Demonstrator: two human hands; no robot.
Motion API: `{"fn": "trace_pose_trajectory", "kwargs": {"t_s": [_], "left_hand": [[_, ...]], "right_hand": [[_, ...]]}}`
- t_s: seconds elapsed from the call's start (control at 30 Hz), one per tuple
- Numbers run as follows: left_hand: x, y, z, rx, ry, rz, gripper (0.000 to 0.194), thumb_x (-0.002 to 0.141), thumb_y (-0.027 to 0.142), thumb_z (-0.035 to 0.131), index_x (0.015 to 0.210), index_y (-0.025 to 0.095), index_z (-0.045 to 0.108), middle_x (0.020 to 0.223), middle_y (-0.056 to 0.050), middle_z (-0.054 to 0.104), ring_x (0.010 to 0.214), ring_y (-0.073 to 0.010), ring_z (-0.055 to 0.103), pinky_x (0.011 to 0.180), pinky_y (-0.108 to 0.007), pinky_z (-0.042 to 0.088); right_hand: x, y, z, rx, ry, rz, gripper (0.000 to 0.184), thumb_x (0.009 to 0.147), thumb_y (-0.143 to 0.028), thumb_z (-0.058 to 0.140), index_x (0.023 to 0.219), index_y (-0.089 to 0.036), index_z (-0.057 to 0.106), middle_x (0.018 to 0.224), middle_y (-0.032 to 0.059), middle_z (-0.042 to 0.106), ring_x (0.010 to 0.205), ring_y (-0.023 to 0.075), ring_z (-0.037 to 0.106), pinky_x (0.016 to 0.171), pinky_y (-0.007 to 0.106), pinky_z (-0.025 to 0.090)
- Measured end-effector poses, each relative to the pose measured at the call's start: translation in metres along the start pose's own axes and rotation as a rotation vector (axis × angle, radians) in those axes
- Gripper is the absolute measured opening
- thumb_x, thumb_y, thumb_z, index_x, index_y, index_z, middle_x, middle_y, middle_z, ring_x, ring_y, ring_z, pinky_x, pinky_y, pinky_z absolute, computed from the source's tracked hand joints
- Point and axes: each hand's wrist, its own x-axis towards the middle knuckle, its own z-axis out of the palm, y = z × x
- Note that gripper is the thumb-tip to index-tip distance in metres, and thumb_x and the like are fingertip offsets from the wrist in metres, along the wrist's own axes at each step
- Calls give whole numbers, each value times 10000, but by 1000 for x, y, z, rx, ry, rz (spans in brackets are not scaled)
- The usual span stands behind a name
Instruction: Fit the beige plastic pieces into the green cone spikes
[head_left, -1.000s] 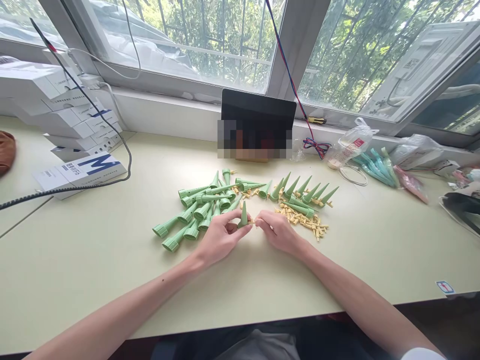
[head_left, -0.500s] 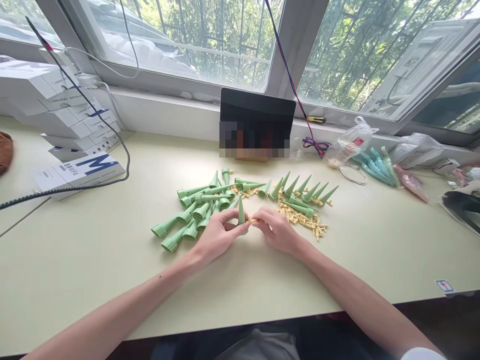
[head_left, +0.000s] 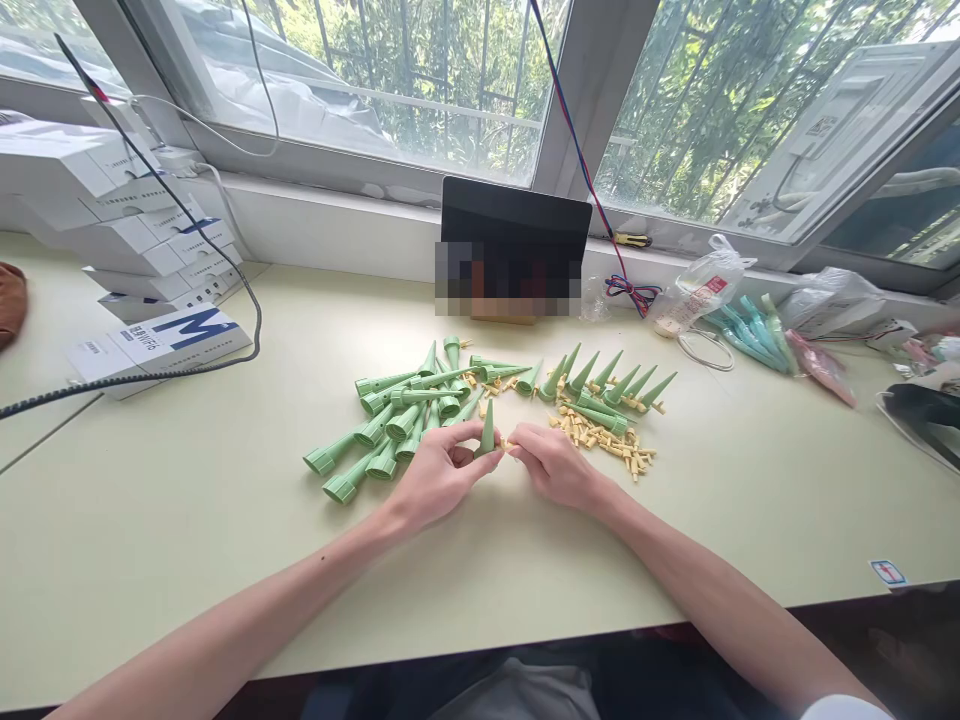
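A green plastic watering spike [head_left: 488,430] stands tip up between the thumb and fingers of my left hand [head_left: 439,478]. My right hand [head_left: 553,463] pinches a small yellow valve piece [head_left: 505,446] against the spike's side; fingertips partly hide where the two meet. On the left lies a heap of green spikes [head_left: 401,422], many with their open, ribbed caps toward me. Several spikes with yellow valves on them [head_left: 619,385] stand or lean in a row beyond my right hand. Loose yellow valves [head_left: 604,440] are scattered just right of that hand.
A dark screen [head_left: 516,230] stands at the back by the window. White boxes [head_left: 161,245] are stacked at the left, with a black cable [head_left: 251,345] across the table. Plastic bags [head_left: 705,285] and a bundled red-blue wire [head_left: 632,292] lie at the back right.
The held spike has shifted slightly right and down, together with the yellow valve at its side. Both hands keep their grip; the heaps look the same.
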Motion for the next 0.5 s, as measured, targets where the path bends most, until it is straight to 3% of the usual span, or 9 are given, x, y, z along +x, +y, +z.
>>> {"fn": "trace_pose_trajectory", "kwargs": {"t_s": [0.3,0.5], "left_hand": [[-1,-3,0,48,12,35,165,889,348,623,893,186,654,561,68,314,487,-65,213,441,-232,161],[1,1,-1,29,31,-2,181,874,359,640,895,180,647,596,63,371,478,-55,215,436,-227,157]], "right_hand": [[-1,0,1,-5,-25,26,291,1006,-215,327,720,-221,268,641,-37,325,551,120,265,540,263,243],[0,0,1,15,8,85,298,1024,-268,376,735,-203,410,674,-17,445,599,122,388,580,253,311]]}}
